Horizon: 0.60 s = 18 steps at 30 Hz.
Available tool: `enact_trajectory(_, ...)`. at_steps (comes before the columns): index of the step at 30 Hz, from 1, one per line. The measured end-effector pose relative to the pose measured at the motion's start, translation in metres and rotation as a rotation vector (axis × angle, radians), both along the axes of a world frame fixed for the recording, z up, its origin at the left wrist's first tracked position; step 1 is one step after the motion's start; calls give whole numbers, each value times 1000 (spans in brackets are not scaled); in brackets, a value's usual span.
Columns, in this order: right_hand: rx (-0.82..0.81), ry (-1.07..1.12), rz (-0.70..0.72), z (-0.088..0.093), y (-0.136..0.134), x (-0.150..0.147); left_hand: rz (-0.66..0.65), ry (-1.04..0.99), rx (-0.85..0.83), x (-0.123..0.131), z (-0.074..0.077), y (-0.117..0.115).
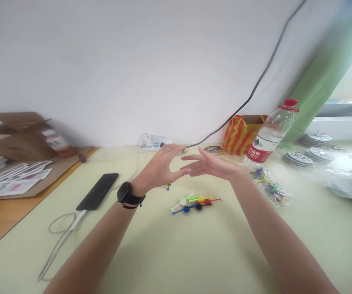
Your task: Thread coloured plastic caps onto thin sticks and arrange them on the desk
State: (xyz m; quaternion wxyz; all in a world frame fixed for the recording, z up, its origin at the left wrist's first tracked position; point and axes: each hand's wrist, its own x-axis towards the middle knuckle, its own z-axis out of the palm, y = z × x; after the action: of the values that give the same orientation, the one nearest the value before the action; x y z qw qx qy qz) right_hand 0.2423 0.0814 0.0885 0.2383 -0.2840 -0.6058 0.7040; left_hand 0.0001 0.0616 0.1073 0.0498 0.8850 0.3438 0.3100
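Observation:
My left hand (160,167), with a ring on one finger and a black watch (128,195) at the wrist, is raised over the table with fingers apart and nothing in it. Facing it, my right hand (211,164) is also open, its fingertips close to the left thumb; whether they touch I cannot tell. Below both hands lies a cluster of small plastic pieces (194,204), rods with round discs in white, green, yellow, red, blue and black. Another small coloured piece (168,186) lies under the left hand, partly hidden.
Left: a black phone (98,192) on a white cable, a cardboard box (19,139), printed cards (23,178). Back: a power strip (153,143). Right: a striped bag (238,136), a large water bottle (269,134), small bags of coloured pieces (276,192), stacked discs (298,159).

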Motion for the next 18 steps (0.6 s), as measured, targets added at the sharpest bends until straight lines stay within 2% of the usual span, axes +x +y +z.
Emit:
enact_trajectory(3,0,24,9,-4,3,1,23,-37,77,3,-4,1)
enact_trajectory(11,-6,8,-23,-11,12,6,276,-397,272,-6,-5,8)
enact_trajectory(18,8,2,-10,-10,11,7,309,-536,368,-4,-4,2)
